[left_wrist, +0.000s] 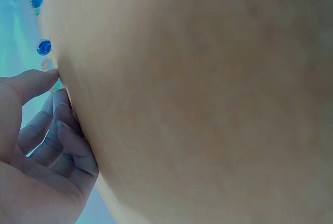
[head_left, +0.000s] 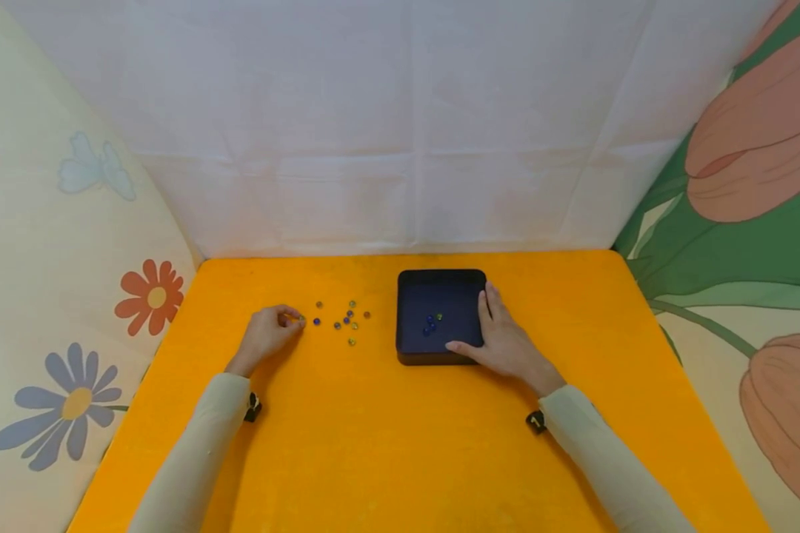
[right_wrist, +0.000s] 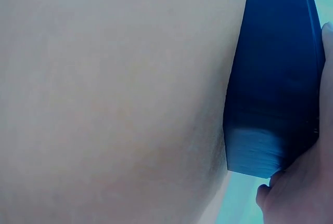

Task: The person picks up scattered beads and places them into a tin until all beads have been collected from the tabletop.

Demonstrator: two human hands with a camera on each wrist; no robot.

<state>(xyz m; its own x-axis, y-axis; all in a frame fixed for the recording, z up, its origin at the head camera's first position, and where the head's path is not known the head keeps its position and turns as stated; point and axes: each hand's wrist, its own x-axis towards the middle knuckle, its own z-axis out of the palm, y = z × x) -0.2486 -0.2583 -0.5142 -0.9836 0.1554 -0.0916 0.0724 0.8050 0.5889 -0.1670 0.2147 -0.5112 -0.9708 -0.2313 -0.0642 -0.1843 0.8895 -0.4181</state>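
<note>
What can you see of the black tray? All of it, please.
The black tray is a shallow, squarish, open-topped box with rounded corners and low walls; it looks smooth, perhaps plastic. It sits flat and upright on the orange tabletop. A few blue marbles and a yellow-green one lie on its floor. The right hand rests against its right side, thumb over the near edge.

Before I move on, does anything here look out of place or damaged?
Nothing looks clearly damaged; loose marbles lie on the yellow cloth beside the black tray. What's odd: blurred skin fills most of both wrist views, hiding much of the scene.
</note>
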